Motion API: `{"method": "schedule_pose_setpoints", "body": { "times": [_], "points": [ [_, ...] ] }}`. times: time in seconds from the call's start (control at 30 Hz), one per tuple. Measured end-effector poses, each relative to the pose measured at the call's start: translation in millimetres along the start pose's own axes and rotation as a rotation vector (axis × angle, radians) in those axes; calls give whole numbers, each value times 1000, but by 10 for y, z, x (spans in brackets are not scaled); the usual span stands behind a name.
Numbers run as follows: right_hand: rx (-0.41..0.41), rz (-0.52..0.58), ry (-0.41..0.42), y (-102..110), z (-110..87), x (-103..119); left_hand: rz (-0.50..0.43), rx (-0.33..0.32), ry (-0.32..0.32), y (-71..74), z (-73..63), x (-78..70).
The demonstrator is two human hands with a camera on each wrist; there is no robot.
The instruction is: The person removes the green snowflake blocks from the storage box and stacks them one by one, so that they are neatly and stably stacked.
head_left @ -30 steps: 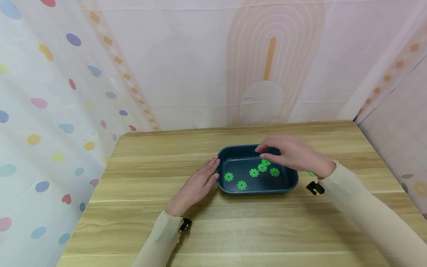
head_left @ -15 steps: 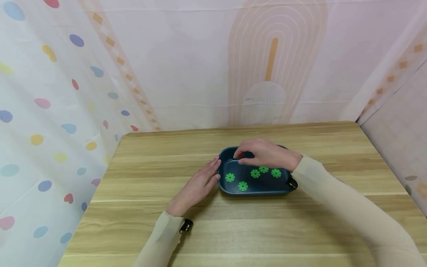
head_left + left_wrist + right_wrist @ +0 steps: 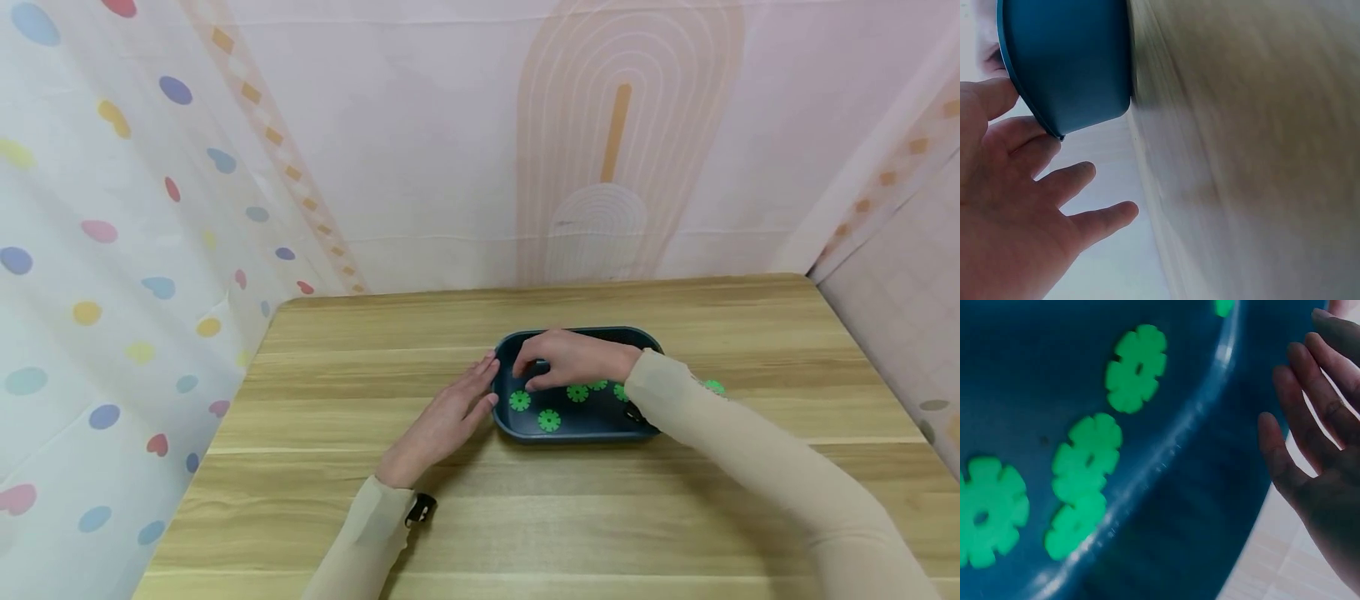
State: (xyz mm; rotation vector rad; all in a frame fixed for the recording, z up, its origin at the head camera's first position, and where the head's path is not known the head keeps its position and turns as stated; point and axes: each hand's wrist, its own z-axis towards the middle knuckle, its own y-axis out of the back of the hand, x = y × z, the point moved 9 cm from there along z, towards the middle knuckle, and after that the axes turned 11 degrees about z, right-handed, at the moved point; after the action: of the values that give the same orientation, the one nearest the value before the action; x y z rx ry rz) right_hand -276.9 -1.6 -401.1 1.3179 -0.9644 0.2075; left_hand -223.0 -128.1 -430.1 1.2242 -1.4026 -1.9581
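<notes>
Right hand (image 3: pixel 572 357): loosely curved, I see nothing held
Nearest disc (image 3: pixel 520 401): just nearside of it
Left hand (image 3: pixel 444 417): straight-fingered, touching tray (image 3: pixel 577 438)

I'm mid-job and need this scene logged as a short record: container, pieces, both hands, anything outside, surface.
Container: dark blue oval-cornered tray
Pieces inside: at least five bright green, flat, notched discs
Outside: one green notched disc, right of the tray, partly hidden by the beige right sleeve
Left hand: fingers touching the tray's left end
Right hand: over the tray, fingers curved, no disc visible between them
Surface: wood-grain table
</notes>
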Motion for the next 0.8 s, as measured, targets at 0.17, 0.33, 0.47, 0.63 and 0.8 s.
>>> {"method": "schedule_pose_setpoints", "body": {
  "times": [0.17, 0.33, 0.47, 0.63, 0.8],
  "points": [
    [34, 4, -26, -130, 63, -91, -10, 15, 9, -14, -10, -1],
    [59, 3, -35, -244, 107, -169, -7, 11, 6, -7, -25, -14],
    [66, 0, -37, -304, 131, -195, -8, 10, 2, -11, -29, -13],
    [66, -15, -23, -330, 147, -170, -14, 27, 17, -19, -35, 7],
    [77, -59, -16, -361, 165, -172, -17, 30, 21, -13, -45, 8]
  ]
}}
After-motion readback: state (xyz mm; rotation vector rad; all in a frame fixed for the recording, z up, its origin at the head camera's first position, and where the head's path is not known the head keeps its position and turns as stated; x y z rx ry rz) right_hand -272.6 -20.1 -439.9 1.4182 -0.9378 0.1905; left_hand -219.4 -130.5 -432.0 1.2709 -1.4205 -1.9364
